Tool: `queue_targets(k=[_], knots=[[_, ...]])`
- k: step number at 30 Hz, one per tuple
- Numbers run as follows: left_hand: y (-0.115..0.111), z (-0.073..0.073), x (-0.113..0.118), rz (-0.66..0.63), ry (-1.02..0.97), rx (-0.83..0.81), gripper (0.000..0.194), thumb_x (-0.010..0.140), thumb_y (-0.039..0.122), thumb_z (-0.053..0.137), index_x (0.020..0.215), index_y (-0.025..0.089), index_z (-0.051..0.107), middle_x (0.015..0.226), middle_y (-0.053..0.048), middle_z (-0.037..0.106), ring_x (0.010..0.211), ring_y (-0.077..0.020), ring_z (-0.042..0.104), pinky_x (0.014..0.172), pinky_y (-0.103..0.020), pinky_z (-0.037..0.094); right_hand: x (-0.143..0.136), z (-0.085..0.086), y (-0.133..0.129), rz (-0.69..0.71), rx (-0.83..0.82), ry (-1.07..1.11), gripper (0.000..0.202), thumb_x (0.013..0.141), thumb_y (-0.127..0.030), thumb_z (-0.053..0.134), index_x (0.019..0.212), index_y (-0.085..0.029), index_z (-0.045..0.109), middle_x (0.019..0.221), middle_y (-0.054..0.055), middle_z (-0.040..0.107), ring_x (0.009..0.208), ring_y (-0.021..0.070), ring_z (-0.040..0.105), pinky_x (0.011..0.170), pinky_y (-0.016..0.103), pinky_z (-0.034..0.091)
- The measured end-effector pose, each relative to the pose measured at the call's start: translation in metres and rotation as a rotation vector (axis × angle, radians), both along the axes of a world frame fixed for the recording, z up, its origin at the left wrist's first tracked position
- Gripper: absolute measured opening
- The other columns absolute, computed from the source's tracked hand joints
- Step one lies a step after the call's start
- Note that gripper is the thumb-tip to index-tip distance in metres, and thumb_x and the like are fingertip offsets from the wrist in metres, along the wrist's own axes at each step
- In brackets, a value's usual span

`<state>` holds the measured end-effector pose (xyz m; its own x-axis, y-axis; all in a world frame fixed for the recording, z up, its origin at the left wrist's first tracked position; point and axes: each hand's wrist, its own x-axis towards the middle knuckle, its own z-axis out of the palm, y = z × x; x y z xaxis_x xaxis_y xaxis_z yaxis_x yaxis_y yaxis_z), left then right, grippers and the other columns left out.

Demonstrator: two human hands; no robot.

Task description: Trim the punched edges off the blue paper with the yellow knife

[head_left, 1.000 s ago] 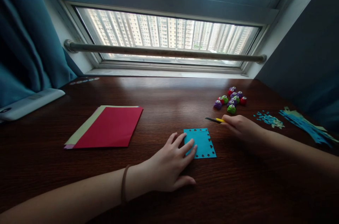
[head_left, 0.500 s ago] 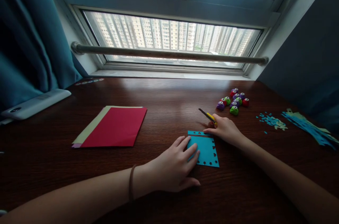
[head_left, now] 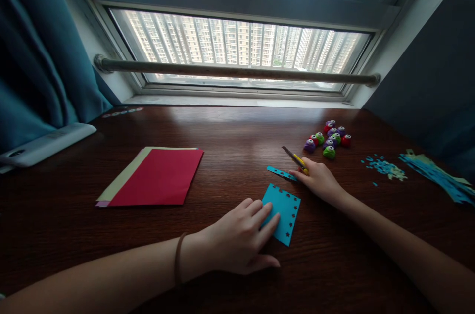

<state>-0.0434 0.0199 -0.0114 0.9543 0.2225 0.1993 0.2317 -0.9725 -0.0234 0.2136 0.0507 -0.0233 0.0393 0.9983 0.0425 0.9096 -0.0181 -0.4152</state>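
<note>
Item under inspection: a blue square sheet of paper [head_left: 286, 214], lying turned at an angle on the dark brown wood-grained table [head_left: 230, 165], in front of the person and a little right of the view's centre. Small shaped holes, several of them stars, line its right edge; the far edge is notched.

A narrow blue paper strip with small holes [head_left: 279, 172] lies just beyond the sheet, apart from it.

Left hand [head_left: 248, 235]: palm down, fingers moderately spread, the fingertips resting on the left part of the sheet; thumb extended on the near side, off the paper. A thin brown band [head_left: 178, 259] encircles the wrist.

Right hand [head_left: 318, 181]: fingers closed around a yellow and black cutter knife [head_left: 297, 159], blade directed away to the far left. The digit nearest the sheet meets the strip's right end; whether it grips or merely touches cannot be told.

Beyond the right hand: a cluster of purple, red and green lumpy figures with white eyes [head_left: 329, 141]. Farther right: a scatter of blue and pale green paper bits [head_left: 386, 168], then a bundle of blue and pale green paper strips [head_left: 432, 174].

Left side: a red paper sheet [head_left: 159, 175] overlying a pale yellow-green sheet [head_left: 126, 179].
</note>
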Motion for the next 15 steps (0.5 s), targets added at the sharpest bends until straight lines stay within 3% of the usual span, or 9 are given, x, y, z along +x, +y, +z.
queue_targets(k=[4,7,10,13,15], knots=[[-0.004,-0.002,0.001,0.018,-0.038,-0.026,0.071,0.085,0.064,0.025,0.105,0.002,0.055,0.103,-0.021,0.056,0.089,-0.0308,0.053,0.074,-0.041,0.045,0.002,0.000,-0.003,0.015,0.033,0.091,0.038,0.087,-0.053,0.040,0.070,-0.019,0.041,0.062,0.001,0.053,0.059,0.0177,0.052,0.055,0.024,0.030],[-0.010,-0.004,0.001,0.041,-0.048,-0.043,0.078,0.080,0.070,0.028,0.110,0.002,0.053,0.104,-0.020,0.055,0.098,-0.0340,0.050,0.083,-0.044,0.042,-0.001,0.006,-0.008,0.088,0.049,0.139,0.034,0.091,-0.049,0.035,0.077,-0.019,0.043,0.061,0.000,0.050,0.057,0.0163,0.049,0.055,0.024,0.031],[-0.016,-0.005,0.000,0.064,-0.034,-0.049,0.085,0.077,0.074,0.029,0.119,0.002,0.047,0.111,-0.021,0.053,0.112,-0.0377,0.042,0.097,-0.047,0.033,-0.007,0.015,-0.015,0.281,0.045,0.088,0.025,0.094,-0.040,0.033,0.086,-0.019,0.046,0.064,-0.001,0.051,0.057,0.0148,0.049,0.056,0.024,0.031],[-0.019,-0.006,0.000,0.084,-0.003,-0.060,0.087,0.077,0.074,0.027,0.123,0.002,0.043,0.116,-0.022,0.050,0.114,-0.0384,0.041,0.097,-0.047,0.032,-0.013,0.023,-0.022,0.498,0.062,-0.098,0.024,0.094,-0.033,0.033,0.084,-0.019,0.049,0.073,0.002,0.056,0.065,0.0149,0.052,0.059,0.024,0.032],[-0.020,-0.005,0.000,0.100,0.007,-0.060,0.086,0.078,0.073,0.024,0.125,0.003,0.042,0.120,-0.024,0.048,0.114,-0.0387,0.041,0.096,-0.047,0.033,-0.016,0.025,-0.025,0.570,0.082,-0.230,0.024,0.095,-0.032,0.034,0.084,-0.019,0.051,0.077,0.002,0.059,0.069,0.0153,0.054,0.060,0.025,0.031]])
